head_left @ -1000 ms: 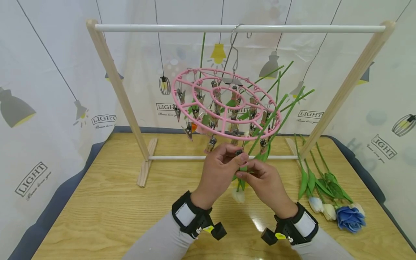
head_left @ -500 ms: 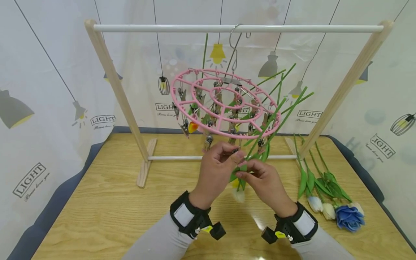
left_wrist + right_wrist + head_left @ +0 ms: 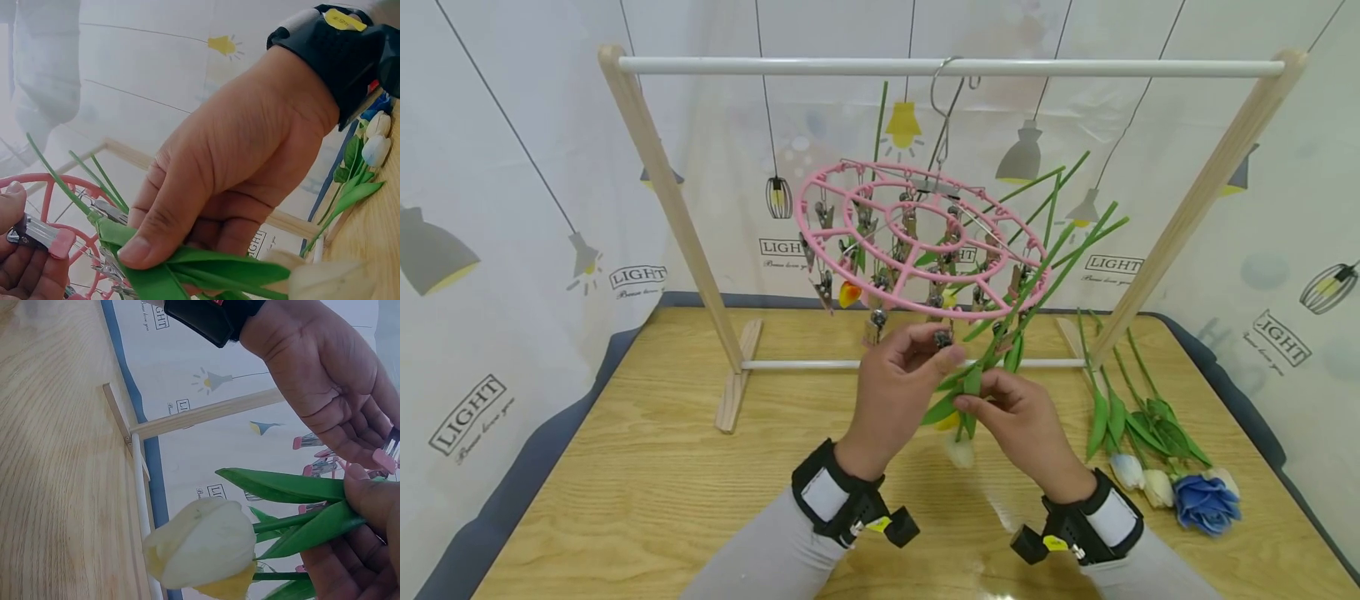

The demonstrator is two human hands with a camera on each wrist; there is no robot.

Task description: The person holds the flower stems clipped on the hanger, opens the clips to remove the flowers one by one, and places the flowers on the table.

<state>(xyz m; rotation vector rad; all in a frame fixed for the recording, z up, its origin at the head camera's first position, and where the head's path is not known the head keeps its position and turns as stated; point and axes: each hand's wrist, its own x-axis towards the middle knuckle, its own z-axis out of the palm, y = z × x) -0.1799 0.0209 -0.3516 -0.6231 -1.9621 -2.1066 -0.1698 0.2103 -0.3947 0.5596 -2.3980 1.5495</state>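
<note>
My left hand (image 3: 891, 404) pinches a metal clip (image 3: 42, 234) with pink tips, which hangs from the pink round clip hanger (image 3: 917, 272). To its right, my right hand (image 3: 1026, 425) pinches the stem and green leaves (image 3: 319, 531) of a white artificial tulip (image 3: 200, 544), whose bloom points down. In the left wrist view the clip and this stem stand apart. Behind the white bloom shows a yellow flower (image 3: 228, 589). More metal clips (image 3: 877, 323) dangle around the hanger, and an orange-red bloom (image 3: 849, 293) hangs at its left side.
A wooden stand with a white top bar (image 3: 775, 66) carries the hanger. Several green stems (image 3: 1078, 242) stick up at the hanger's right. On the table's right lie white tulips (image 3: 1126, 472) and a blue rose (image 3: 1207, 504). A lower white bar (image 3: 805, 364) crosses behind the hands.
My right hand has shifted slightly right with the tulip, and its stem has come away from the clip tip. The left hand keeps the clip; the hanger has turned a little.
</note>
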